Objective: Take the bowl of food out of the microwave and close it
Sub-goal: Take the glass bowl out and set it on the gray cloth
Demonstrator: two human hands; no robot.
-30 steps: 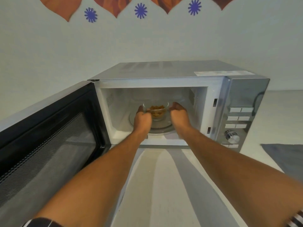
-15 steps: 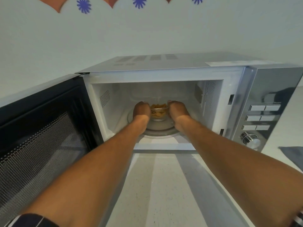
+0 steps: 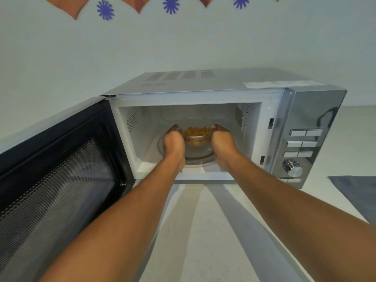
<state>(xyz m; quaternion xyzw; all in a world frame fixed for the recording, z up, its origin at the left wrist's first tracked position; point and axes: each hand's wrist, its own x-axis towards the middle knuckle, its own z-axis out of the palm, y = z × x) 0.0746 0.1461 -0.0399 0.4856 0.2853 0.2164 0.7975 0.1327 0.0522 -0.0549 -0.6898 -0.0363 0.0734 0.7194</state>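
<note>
- Near left: door (image 3: 50, 180) swung wide open.
- Both forearms reach into the microwave (image 3: 223, 94).
- Left hand (image 3: 174, 139) and right hand (image 3: 220, 139) cup the bowl (image 3: 196, 140) from either side, fingers curled round its walls.
- Bowl sits on or just over the turntable (image 3: 200, 157), cannot tell which; orange food inside.
- Far: wall (image 3: 183, 43).

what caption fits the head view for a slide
Both hands, left hand and right hand, cup a glass bowl of food inside the open microwave.

Pale wall (image 3: 61, 58) — blue flower decals (image 3: 105, 10), white counter (image 3: 203, 231).
</note>
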